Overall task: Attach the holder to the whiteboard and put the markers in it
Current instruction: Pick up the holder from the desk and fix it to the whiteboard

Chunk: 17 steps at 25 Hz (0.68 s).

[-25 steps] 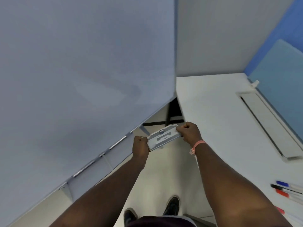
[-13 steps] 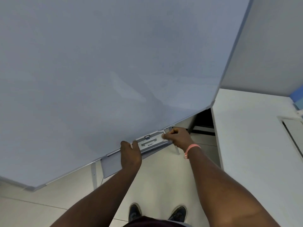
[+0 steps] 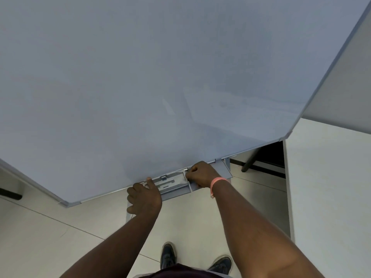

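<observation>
No brand, label or writing readable anywhere here, everything's just plain surfaces. Far left edge of the frame there's a short dark bar-shaped thing [image 3: 10,194] low against the floor, can't tell what it is. The whiteboard [image 3: 140,77] eats up most of the frame from the upper left across to the upper right: smooth, glossy, pale grey-white with faint smudgy wipe marks, thin metal-looking frame and a rounded plastic-looking corner cap at lower left. Below it is a pale tiled floor [image 3: 50,237] with thin grout lines. Just left of center, the left hand [image 3: 145,197] is at the board's bottom edge, fingers curled loosely and thumb stuck up against the left end of the holder [image 3: 172,182]; can't tell how firmly it's gripping. The holder is a flat grey plastic-looking tray with molded slots and a small clip, pressed along the bottom edge of the board at lower center. The right hand [image 3: 200,174] is closed in a fist-like pinch on the holder's right end, with a pink wristband [image 3: 217,182] on that wrist. Dark shoes [image 3: 168,255] at the bottom. On the right, a smooth white table [image 3: 331,187].
</observation>
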Tool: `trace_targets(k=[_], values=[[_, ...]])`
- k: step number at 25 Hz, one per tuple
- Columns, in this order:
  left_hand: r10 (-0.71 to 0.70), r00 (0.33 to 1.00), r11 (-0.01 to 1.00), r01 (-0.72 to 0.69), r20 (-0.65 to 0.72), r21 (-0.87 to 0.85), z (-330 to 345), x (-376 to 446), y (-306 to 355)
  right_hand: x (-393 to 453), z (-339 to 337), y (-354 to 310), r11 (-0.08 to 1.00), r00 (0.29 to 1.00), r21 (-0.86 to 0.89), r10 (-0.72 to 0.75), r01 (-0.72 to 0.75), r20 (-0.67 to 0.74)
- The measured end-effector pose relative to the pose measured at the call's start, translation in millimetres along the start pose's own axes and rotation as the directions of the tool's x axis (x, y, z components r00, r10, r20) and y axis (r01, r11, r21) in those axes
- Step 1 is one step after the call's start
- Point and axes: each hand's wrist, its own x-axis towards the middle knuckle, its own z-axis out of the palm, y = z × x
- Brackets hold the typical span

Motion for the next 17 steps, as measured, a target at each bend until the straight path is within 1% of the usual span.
trace_targets(k=[1,2,4,5,7,9,12,14,16,17], values=[[0.086,0.996,0.996,-0.086,-0.033,-0.011,0,-3,-1,1,0,1,1.0,1.0,-0.001,0.008,-0.008,-0.015],[0.211,0.975,0.977,-0.214,-0.069,-0.027,-1,-7,-1,2,-1,3,1.0,1.0,0.001,0.017,-0.017,-0.023],[0.458,0.883,0.886,-0.463,-0.101,-0.031,-2,-15,-1,3,-5,10,0.999,0.999,0.014,0.035,-0.034,-0.029],[0.547,0.833,0.834,-0.55,-0.083,-0.03,-2,-19,3,2,-8,13,0.999,0.999,0.021,0.038,-0.037,-0.035],[0.672,0.74,0.74,-0.672,-0.016,-0.029,1,-27,17,-2,-13,16,0.999,0.998,0.017,0.03,-0.029,-0.054],[0.772,0.633,0.636,-0.77,0.06,-0.051,6,-38,34,-7,-19,20,0.999,0.996,0.0,0.037,-0.037,-0.077],[0.883,0.435,0.455,-0.885,0.179,-0.097,23,-69,62,-27,-42,40,0.996,0.983,0.016,0.088,-0.087,-0.162],[0.908,0.342,0.39,-0.901,0.242,-0.191,37,-91,77,-44,-59,60,0.992,0.965,0.047,0.125,-0.117,-0.232],[0.917,0.245,0.338,-0.896,0.316,-0.286,57,-120,92,-69,-80,93,0.979,0.924,0.098,0.201,-0.178,-0.325],[0.913,0.208,0.322,-0.896,0.351,-0.307,65,-132,97,-81,-89,107,0.971,0.903,0.12,0.238,-0.208,-0.358]])
